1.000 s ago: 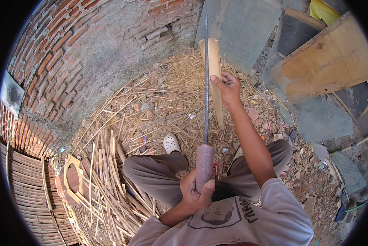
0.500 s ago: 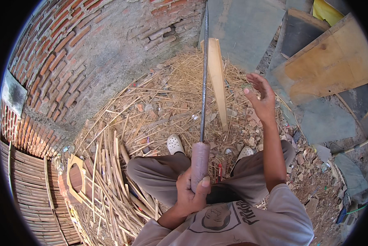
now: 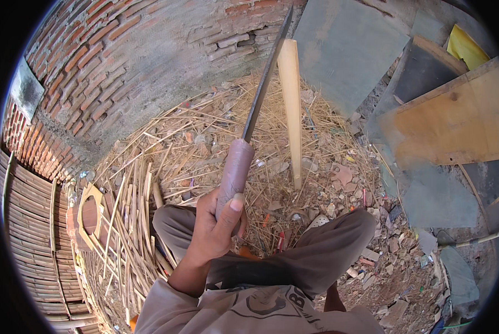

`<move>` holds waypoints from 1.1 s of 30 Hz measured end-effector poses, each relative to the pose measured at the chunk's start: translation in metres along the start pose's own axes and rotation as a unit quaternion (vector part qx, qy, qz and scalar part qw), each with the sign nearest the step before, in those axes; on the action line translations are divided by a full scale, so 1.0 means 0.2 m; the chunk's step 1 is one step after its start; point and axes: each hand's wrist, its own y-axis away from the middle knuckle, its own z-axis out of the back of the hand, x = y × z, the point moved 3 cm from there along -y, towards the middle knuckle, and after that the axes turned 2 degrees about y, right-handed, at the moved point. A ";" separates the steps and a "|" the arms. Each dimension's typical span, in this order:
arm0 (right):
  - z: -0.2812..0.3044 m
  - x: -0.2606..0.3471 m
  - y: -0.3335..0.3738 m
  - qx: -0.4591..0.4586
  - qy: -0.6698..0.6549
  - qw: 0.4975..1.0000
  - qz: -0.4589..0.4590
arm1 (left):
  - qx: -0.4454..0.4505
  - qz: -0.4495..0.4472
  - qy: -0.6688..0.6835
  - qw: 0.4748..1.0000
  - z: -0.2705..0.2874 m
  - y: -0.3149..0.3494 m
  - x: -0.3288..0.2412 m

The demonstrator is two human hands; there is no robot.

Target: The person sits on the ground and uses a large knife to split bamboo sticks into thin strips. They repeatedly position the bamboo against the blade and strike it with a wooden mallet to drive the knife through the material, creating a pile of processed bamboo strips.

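My left hand (image 3: 209, 232) is closed round the handle of a long knife (image 3: 234, 173). The handle is thick and wrapped in purplish material, and the dark, narrow blade slants up and to the right. Just right of the blade stands a pale wedge-shaped strip of wood or bamboo (image 3: 291, 111), broad at the top and narrow at its lower end. The blade's upper part passes close to its top edge; whether they touch I cannot tell. Of my right arm only a bit of skin (image 3: 333, 299) shows beside my knee, and the right hand is out of sight.
Cut strips (image 3: 128, 206) lie heaped to my left, beside a yellowish cut-out frame (image 3: 89, 216). Straw and rubble (image 3: 227, 117) cover the ground ahead. A brick wall (image 3: 149, 61) rises behind. Grey sheets (image 3: 347, 50) and a brown board (image 3: 455, 117) lie at the right.
My left hand has shifted left with the knife, whose blade now leans right instead of standing straight. The right hand, raised and open before, has dropped out of view. The whole view has shifted.
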 end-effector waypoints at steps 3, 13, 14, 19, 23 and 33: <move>-0.20 0.04 0.22 0.011 -0.046 0.998 -0.041 | 0.008 0.002 0.000 1.000 -0.05 -0.02 -0.03; 0.34 0.15 0.20 -0.272 -0.113 0.935 0.199 | 0.027 -0.007 0.002 1.000 -0.07 -0.01 -0.04; 0.51 0.32 0.22 -0.294 -0.110 0.918 0.241 | 0.024 -0.006 0.003 1.000 -0.06 0.01 -0.03; 1.59 1.40 0.82 -0.330 -0.109 0.840 0.417 | 0.026 0.015 0.021 0.999 -0.06 -0.01 -0.09; 2.18 2.12 1.68 -0.372 -0.162 0.751 0.520 | 0.019 0.033 0.027 0.999 0.01 0.02 -0.12; 1.95 2.87 2.01 -0.288 0.240 0.602 0.705 | -0.004 0.051 0.029 0.998 0.10 0.06 -0.17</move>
